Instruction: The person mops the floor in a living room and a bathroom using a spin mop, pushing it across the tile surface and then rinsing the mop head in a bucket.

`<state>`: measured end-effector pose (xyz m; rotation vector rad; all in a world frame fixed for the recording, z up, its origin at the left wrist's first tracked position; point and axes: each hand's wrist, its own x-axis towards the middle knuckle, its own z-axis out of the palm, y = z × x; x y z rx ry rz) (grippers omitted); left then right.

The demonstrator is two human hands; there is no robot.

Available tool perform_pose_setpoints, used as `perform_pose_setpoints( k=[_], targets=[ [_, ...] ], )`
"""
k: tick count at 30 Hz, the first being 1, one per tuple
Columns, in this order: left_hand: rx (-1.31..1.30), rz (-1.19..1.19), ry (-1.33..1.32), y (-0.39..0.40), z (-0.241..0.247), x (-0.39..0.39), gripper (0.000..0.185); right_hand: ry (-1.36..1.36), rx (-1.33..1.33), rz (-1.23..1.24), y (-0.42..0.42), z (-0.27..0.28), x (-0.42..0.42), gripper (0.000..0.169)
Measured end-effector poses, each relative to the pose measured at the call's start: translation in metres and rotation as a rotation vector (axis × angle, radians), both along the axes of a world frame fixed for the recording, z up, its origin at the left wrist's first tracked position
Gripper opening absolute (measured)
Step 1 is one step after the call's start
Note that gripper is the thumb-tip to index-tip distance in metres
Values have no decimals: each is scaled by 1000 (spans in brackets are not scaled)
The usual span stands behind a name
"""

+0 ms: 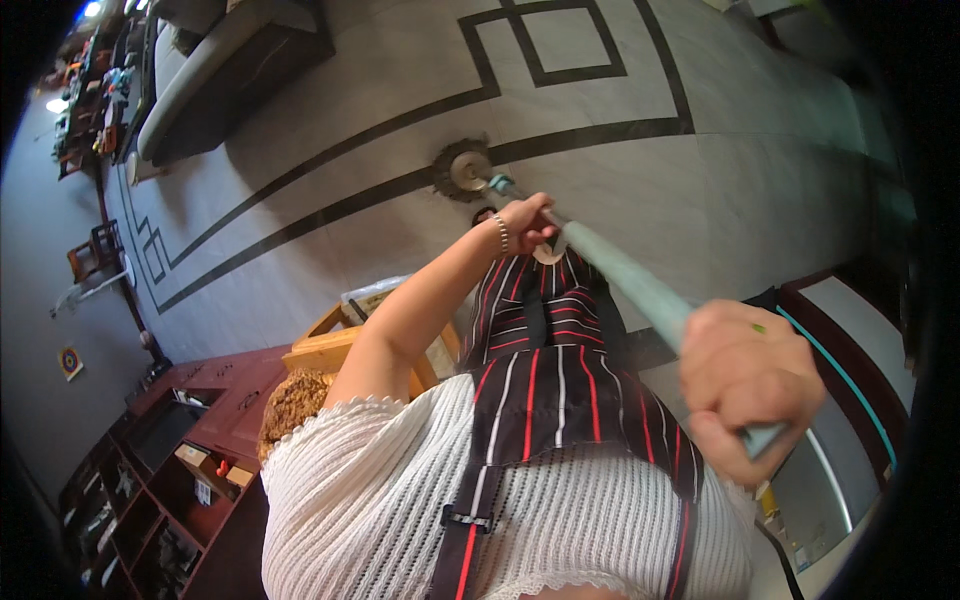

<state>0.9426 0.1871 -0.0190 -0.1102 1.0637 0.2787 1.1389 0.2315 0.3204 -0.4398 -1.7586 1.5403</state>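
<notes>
A mop's pale green handle (630, 281) slants across the view from upper middle to lower right. My left hand (527, 223), with a metal bracelet at the wrist, grips the lower metal part of the pole. Near the top end of the handle, close to the camera, my right hand (752, 386) is wrapped around it. A small green speck sits on the back of that hand. The round mop head (469, 171), with a pale disc and dark strands, rests on the tiled floor (360, 247) across a dark inlaid stripe.
A grey sofa-like seat (217, 82) stands at upper left. Beside my left arm is a wooden chair or stool (322, 346). A dark red cabinet with shelves (202, 480) lies at lower left. To the right stands dark-red-edged furniture (832, 337). A wooden chair (94, 251) is by the wall.
</notes>
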Motion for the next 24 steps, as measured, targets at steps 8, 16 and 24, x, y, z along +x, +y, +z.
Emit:
perform_pose_setpoints(
  k=[8, 16, 24],
  targets=[
    [36, 115, -97, 72, -8, 97, 30, -171, 158, -135, -10, 21, 29, 21],
    [174, 300, -223, 95, 58, 147, 32, -341, 494, -131, -37, 56, 74, 17],
    [207, 477, -148, 90, 107, 152, 29, -38, 410, -124, -47, 59, 158, 23]
  ],
)
